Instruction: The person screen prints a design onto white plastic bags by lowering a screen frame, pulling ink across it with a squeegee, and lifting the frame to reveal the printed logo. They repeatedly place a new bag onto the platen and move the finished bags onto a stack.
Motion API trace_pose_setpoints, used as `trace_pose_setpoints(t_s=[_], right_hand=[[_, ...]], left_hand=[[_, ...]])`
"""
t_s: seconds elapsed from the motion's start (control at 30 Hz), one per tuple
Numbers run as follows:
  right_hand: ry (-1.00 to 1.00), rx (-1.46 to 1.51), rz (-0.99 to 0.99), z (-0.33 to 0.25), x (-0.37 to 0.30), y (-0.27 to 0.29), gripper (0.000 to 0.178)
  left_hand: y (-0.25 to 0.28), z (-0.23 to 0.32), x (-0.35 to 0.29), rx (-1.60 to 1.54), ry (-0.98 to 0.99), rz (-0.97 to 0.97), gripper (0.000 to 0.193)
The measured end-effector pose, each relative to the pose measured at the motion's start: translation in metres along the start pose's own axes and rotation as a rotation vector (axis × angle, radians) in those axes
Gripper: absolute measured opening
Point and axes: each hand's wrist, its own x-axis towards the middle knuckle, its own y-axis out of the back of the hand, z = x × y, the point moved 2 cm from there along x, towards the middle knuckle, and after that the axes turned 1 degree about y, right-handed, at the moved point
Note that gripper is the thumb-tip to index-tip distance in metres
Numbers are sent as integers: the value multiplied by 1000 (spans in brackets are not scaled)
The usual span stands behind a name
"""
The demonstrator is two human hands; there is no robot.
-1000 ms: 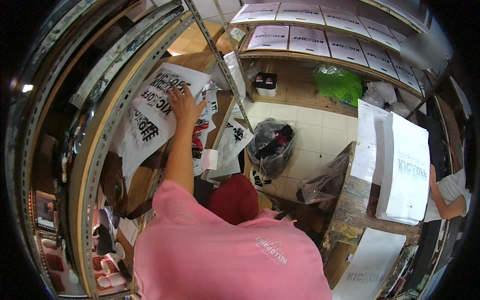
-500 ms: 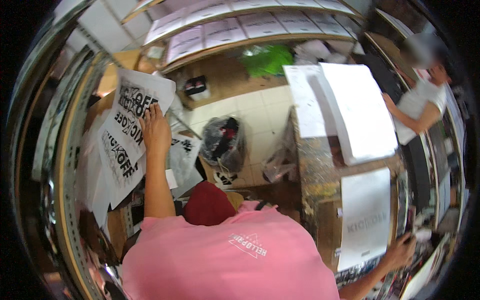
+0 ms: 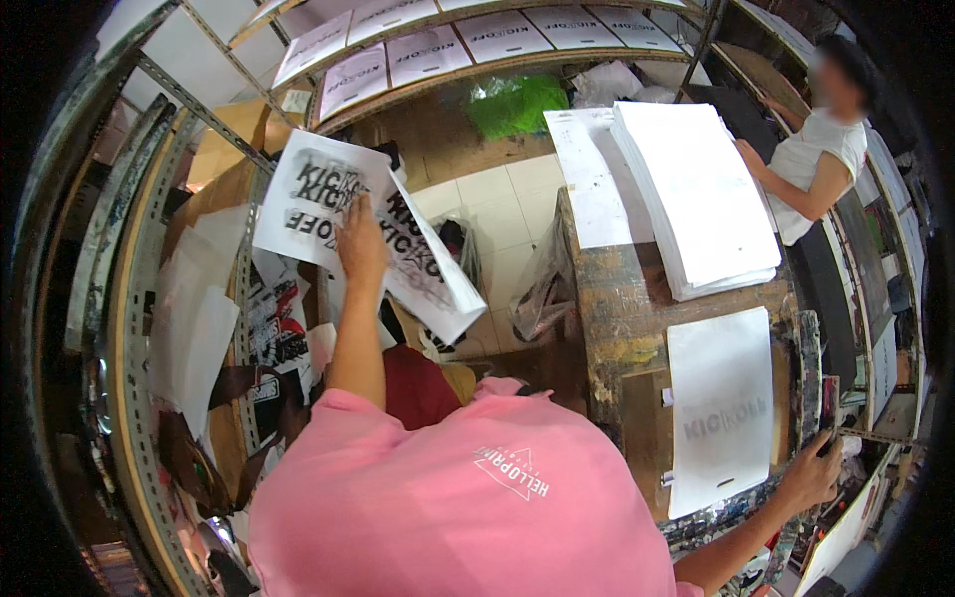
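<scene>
My left hand (image 3: 364, 237) grips white paper sheets (image 3: 298, 214) printed with smeared black lettering. They hang in the air left of the table, and one folded sheet (image 3: 438, 298) droops to the right of my wrist. Fingers lie over the top of the paper; the thumb is hidden. At the right, my right hand (image 3: 811, 476) is closed around a dark part beside the printing board; what it is I cannot make out. Next to that hand, a white sheet (image 3: 721, 408) with faint grey lettering lies flat on the wooden board (image 3: 647, 428).
A thick stack of white sheets (image 3: 696, 199) stands on the worn table (image 3: 617, 318). Behind are shelves with printed sheets (image 3: 428, 55) and a green plastic bag (image 3: 517, 104). Metal racking (image 3: 124, 328) and loose papers (image 3: 194, 328) fill the left. A co-worker (image 3: 821, 169) stands far right.
My left hand has carried the printed sheets rightward, away from the papers at the left, and they have swung and folded. My right hand stays by the board's right side.
</scene>
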Motion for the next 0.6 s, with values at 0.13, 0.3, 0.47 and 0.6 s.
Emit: trace_pose_setpoints(t_s=[0.13,0.3,0.47,0.6], right_hand=[[-6,-29,40,5,0,-4,62],[11,-16,43,5,2,-2,61],[60,-105,213,1,1,-1,47],[-29,87,177,-10,7,18,49]], left_hand=[[24,14,-6,-372,60,-26,51],[29,87,-10,-568,-235,48,51],[33,227,-52,-508,-575,-104,52],[46,318,-110,-467,-937,-166,54]])
